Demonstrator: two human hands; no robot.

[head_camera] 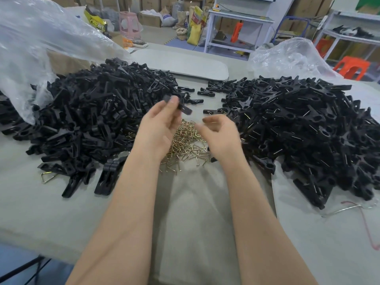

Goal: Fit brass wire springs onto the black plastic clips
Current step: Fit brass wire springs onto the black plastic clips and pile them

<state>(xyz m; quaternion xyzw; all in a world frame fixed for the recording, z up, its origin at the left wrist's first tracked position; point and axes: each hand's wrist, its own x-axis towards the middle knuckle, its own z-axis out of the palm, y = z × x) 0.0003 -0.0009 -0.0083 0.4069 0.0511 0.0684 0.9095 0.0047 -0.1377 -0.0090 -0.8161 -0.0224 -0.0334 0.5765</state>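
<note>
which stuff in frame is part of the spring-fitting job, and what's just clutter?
In the job:
left hand, pinching a clip
right hand, blurred
brass springs
left clip pile
right clip pile, wires showing on many

Lying about:
plastic bag
grey board
orange stool
pink stool

Black clips (98, 112); brass-gold wire springs (185, 145); grey-beige table cloth (195, 202); orange stool (351, 66); pink stool (128, 23); yellow sack (194, 31)

A factory packing workshop: black clips (92, 112) heaped outward of the left hand (158, 124) and of the right hand (220, 136), cardboard cartons (150, 19) stacked far beyond both (with sacks (194, 27), metal shelving (240, 17)).
</note>
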